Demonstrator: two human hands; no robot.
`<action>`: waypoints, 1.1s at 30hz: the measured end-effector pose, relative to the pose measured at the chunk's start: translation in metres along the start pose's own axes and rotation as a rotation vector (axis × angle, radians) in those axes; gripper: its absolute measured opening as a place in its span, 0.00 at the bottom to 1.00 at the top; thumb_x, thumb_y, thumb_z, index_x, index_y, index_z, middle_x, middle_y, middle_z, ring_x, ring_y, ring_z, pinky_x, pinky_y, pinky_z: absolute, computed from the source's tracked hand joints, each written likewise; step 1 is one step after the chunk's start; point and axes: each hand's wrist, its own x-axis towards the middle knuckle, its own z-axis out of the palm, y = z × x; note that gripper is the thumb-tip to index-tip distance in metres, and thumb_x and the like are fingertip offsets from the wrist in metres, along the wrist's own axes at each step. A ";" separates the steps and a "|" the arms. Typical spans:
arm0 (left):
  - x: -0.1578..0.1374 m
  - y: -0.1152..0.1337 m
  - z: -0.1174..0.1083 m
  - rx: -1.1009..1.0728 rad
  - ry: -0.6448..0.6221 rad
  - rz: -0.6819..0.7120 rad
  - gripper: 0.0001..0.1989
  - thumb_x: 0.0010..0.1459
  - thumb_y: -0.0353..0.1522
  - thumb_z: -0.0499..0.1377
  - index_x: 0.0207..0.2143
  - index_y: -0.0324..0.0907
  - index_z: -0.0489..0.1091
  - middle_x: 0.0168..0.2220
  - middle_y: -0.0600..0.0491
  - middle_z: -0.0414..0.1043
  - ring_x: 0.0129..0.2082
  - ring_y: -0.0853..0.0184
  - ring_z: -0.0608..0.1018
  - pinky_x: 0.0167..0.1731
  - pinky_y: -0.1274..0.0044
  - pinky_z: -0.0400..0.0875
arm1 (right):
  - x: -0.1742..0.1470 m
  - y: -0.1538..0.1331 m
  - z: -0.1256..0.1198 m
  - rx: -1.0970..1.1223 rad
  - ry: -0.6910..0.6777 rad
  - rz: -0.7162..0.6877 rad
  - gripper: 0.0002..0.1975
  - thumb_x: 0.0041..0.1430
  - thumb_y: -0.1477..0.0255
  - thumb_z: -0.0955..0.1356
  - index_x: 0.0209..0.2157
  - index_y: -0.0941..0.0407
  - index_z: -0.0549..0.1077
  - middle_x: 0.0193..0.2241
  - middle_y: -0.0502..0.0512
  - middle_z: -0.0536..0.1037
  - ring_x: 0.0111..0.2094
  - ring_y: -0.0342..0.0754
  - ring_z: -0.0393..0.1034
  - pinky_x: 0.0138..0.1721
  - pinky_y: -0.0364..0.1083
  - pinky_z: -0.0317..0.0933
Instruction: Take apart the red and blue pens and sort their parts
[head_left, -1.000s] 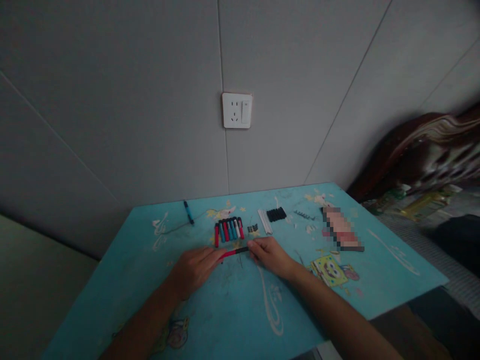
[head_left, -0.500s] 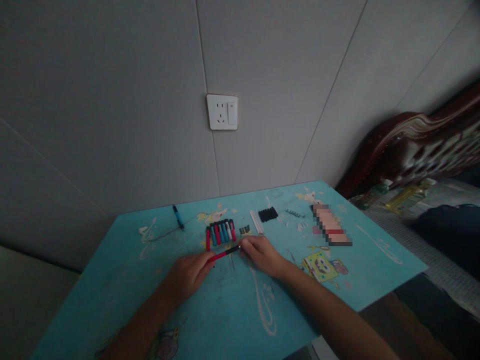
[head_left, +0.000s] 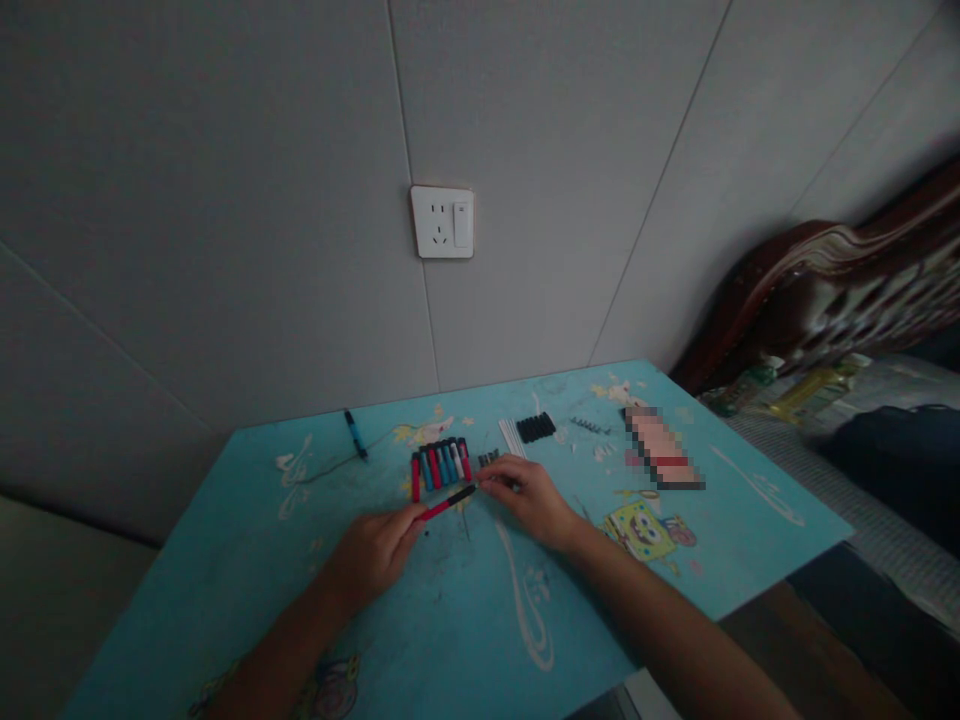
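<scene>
Pinching the red end of a red-and-black pen barrel point(head_left: 450, 502), the left hand point(head_left: 379, 550) sits on the near side of the row of pen barrels point(head_left: 434, 468); the black end juts free from that grip, just beside the right hand point(head_left: 529, 500), fingertips close together, anything between them impossible to tell! Right of the row, white tubes point(head_left: 512, 437), then black cylinders point(head_left: 536, 428); left of it, a blue-and-black pen point(head_left: 355, 434); beyond, a wall socket point(head_left: 442, 222).
</scene>
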 end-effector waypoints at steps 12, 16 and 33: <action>-0.001 0.001 -0.001 0.012 -0.028 0.021 0.12 0.67 0.33 0.50 0.48 0.42 0.70 0.36 0.50 0.79 0.30 0.67 0.81 0.33 0.77 0.75 | 0.005 0.051 -0.111 -0.656 0.278 0.228 0.15 0.65 0.69 0.62 0.49 0.56 0.75 0.41 0.59 0.80 0.40 0.50 0.74 0.45 0.47 0.63; -0.001 0.000 -0.001 0.013 -0.038 0.031 0.12 0.67 0.33 0.50 0.48 0.42 0.69 0.38 0.49 0.79 0.32 0.66 0.81 0.35 0.76 0.76 | -0.009 0.075 -0.156 -0.953 0.393 0.490 0.15 0.64 0.67 0.62 0.42 0.59 0.78 0.37 0.63 0.81 0.40 0.54 0.75 0.42 0.48 0.62; 0.000 0.002 -0.003 0.005 -0.075 0.031 0.11 0.67 0.32 0.50 0.47 0.41 0.69 0.34 0.51 0.78 0.29 0.67 0.79 0.32 0.75 0.74 | -0.018 0.094 -0.156 -1.026 0.238 0.731 0.13 0.60 0.68 0.64 0.42 0.56 0.77 0.35 0.63 0.80 0.38 0.55 0.75 0.36 0.47 0.59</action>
